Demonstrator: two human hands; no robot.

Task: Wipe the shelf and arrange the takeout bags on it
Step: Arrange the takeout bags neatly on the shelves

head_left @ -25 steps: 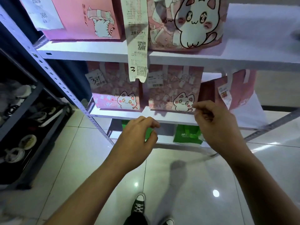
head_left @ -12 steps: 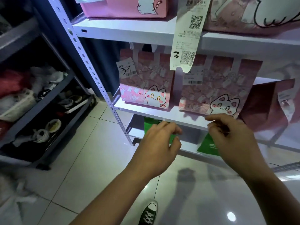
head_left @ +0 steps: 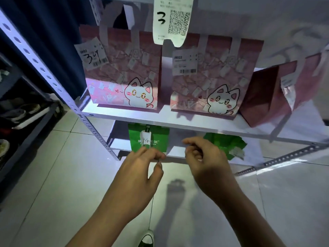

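Two pink takeout bags with white cats, one on the left (head_left: 122, 73) and one in the middle (head_left: 211, 77), stand upright on the white middle shelf (head_left: 178, 122). A third pink bag (head_left: 277, 93) stands angled at the right. On the bottom shelf (head_left: 176, 152) a green bag marked 14 (head_left: 156, 138) stands upright and a crumpled green bag (head_left: 226, 145) lies to its right. My left hand (head_left: 140, 172) and right hand (head_left: 206, 157) hover in front of the bottom shelf, fingers loosely curled, holding nothing.
A long receipt (head_left: 170, 20) with a QR code hangs from the shelf above. A perforated metal upright (head_left: 53, 82) runs down the left. A dark rack (head_left: 19, 111) with shoes and bowls stands at far left. My shoe (head_left: 146, 239) is on the glossy tiled floor.
Both hands dropped from the middle shelf's front edge to the bottom shelf level. The view moved closer and lower, bringing the green bags into sight.
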